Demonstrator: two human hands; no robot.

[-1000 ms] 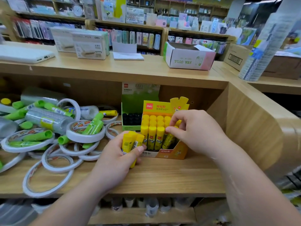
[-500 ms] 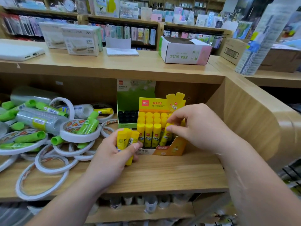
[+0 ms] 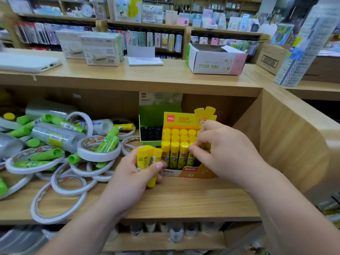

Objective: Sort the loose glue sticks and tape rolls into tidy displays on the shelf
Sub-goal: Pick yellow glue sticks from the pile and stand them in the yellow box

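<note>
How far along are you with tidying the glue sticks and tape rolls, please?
Done: the yellow display box is nearly full of upright sticks. In hand: the left hand grips a few yellow sticks while the right hand pinches a front-row stick. Left: green glue sticks and tape rolls lie heaped on the shelf.

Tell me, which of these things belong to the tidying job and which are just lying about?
Job: yellow glue sticks gripped in the left hand; right hand pinching another in the yellow display box; loose green glue sticks; tape rolls; green display box.
Lying about: SEA GULL box; white Deli boxes; flat white device; paper pad, all on the counter top.
</note>
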